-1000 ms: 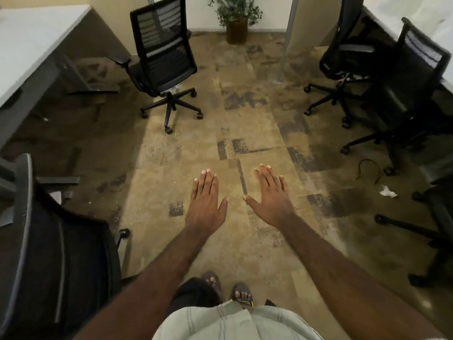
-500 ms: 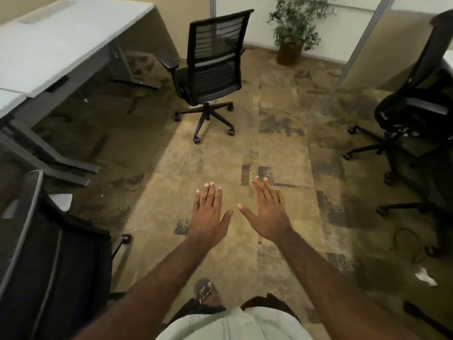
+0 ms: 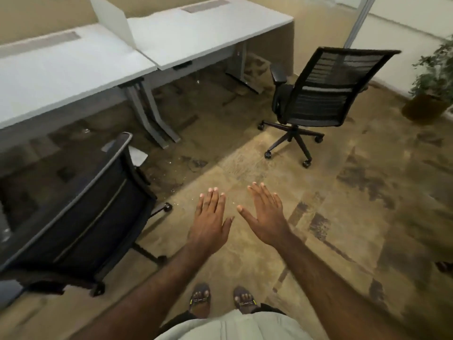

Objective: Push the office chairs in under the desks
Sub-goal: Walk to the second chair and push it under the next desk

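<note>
Two white desks stand side by side along the far left wall: a left desk (image 3: 56, 69) and a right desk (image 3: 208, 33). A black mesh office chair (image 3: 323, 94) stands out on the carpet to the right of the right desk, its back toward me. A second black chair (image 3: 81, 217) is close at my left, in front of the left desk, back toward me. My left hand (image 3: 210, 224) and my right hand (image 3: 264, 217) are held out flat over the floor, fingers apart, holding nothing and touching neither chair.
A white divider panel (image 3: 112, 18) stands between the desks. Grey desk legs (image 3: 152, 114) come down between the two bays. A potted plant (image 3: 431, 94) sits at the right edge. My sandalled feet (image 3: 220, 300) stand on patterned brown carpet.
The view has swung left: the desks now fill the upper left, the far chair has shifted to the right, and the chairs on the right have left the view. Both hands stay open and outstretched.
</note>
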Available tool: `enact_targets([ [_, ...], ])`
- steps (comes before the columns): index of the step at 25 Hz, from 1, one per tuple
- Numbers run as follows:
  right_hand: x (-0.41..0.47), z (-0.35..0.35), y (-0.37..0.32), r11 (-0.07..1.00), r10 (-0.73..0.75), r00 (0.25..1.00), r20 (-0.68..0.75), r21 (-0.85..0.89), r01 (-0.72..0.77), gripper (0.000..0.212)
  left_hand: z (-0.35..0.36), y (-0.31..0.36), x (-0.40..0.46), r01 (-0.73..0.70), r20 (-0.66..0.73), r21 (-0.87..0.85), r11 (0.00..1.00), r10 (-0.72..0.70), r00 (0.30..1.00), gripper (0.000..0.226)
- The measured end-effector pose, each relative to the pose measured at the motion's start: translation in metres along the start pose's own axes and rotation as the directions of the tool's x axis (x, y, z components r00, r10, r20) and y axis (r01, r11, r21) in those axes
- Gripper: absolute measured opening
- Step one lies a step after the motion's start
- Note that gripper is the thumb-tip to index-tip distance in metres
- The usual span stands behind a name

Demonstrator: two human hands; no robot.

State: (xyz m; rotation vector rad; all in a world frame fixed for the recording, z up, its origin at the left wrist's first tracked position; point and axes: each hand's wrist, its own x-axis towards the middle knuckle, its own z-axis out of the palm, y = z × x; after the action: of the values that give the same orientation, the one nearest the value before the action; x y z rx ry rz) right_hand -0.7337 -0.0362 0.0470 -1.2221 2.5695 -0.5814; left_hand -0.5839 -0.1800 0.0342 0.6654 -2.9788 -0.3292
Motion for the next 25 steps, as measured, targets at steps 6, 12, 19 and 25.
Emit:
enact_targets([
  [6, 0.052, -0.005, -0.026, 0.950, -0.314, 0.942, 0.122, 0.038, 0.311, 0.102, -0.013, 0.000, -0.034, 0.338, -0.131, -0.014, 0.941, -0.337, 0.932, 0.073],
  [12, 0.075, 0.017, -0.091, 0.815, -0.579, 0.796, 0.179, 0.122, 0.566, 0.096, -0.028, -0.015, -0.104, 0.596, -0.306, -0.076, 0.799, -0.588, 0.749, 0.076],
  [19, 0.075, 0.023, -0.181, 0.609, -0.793, 0.596, 0.125, 0.124, 0.784, 0.101, -0.069, -0.045, -0.166, 0.699, -0.591, -0.133, 0.702, -0.623, 0.513, 0.077],
  [25, 0.115, 0.025, -0.238, 0.550, -0.833, 0.545, 0.095, 0.039, 0.834, 0.111, -0.115, -0.115, -0.166, 0.885, -0.428, -0.028, 0.466, -0.805, 0.410, 0.087],
])
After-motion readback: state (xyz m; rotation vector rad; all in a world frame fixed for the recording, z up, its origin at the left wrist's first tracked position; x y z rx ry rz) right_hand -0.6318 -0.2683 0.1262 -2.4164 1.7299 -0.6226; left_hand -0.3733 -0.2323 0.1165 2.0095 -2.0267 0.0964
